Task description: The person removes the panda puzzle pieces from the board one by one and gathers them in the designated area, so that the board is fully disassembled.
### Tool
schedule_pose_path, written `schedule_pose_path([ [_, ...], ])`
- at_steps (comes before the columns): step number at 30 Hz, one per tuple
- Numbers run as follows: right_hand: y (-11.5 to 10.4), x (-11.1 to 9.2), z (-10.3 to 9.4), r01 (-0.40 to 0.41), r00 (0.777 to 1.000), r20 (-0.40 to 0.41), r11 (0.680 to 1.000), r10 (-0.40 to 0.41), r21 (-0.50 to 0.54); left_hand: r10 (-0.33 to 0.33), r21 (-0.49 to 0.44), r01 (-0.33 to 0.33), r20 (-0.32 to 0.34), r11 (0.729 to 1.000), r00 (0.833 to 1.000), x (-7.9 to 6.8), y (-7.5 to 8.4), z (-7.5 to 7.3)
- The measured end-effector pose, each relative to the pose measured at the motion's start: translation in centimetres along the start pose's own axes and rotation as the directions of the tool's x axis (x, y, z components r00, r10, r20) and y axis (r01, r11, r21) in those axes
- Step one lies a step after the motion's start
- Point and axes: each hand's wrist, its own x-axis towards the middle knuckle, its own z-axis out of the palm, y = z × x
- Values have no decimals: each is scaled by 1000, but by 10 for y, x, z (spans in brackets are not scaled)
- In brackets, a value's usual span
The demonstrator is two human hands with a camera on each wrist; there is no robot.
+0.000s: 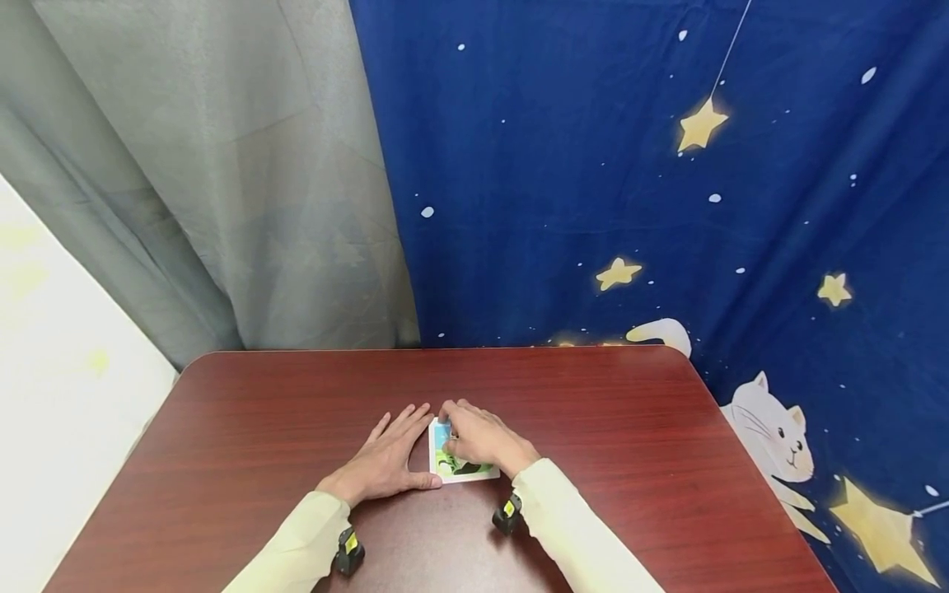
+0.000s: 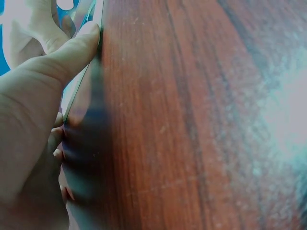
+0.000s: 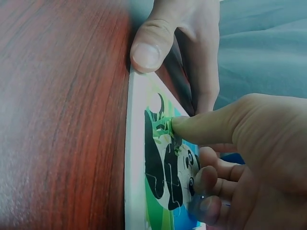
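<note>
In the head view, a small panda jigsaw puzzle [image 1: 465, 470] is seen lying flat on a reddish-brown wood-grain table [image 1: 615, 420], just below the centre of the frame. To its left, the left hand [image 1: 384, 463] is laid on the tabletop with fingers spread, its thumb reaching the puzzle's lower left corner. From the lower right, the right hand [image 1: 483, 438] is held over the picture with bent fingers, part of the picture being covered by it. In the left wrist view, the left thumb is shown at the upper left, rested along the puzzle's thin edge, and most of the picture is hidden. In the right wrist view, the white border [image 3: 136, 124] is steadied by the left thumb at top centre, while the right thumb is set against the green bamboo [image 3: 161, 126] near mid-frame; the other right fingers are curled beside the panda's face, and whether a piece is pinched cannot be told. Seams are visible across the panda [image 3: 169, 170]. The step in hand is judged to be the handling of a piece within the border; for the next move, a firm hold on the corner and careful fingertip control seem called for.
</note>
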Motion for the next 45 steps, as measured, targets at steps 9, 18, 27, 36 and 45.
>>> schedule_pose_path([
  [9,3,-2,5,-11,999,-33,999,12,40,-7,-1,7,1,1000,1000,-1,-2,4],
  [18,9,2,7,27,997,-68,995,-21,96,-1,9,1,-6,1000,1000,-1,-3,4],
  [27,15,4,10,46,994,-104,988,-30,150,8,-2,-8,-13,1000,1000,-1,-3,2],
  [36,15,5,13,27,993,-118,992,-12,127,10,-1,-10,-13,1000,1000,1,-3,4],
  [45,14,4,18,-5,986,-163,994,23,111,14,-7,-14,-21,1000,1000,1,-3,3],
])
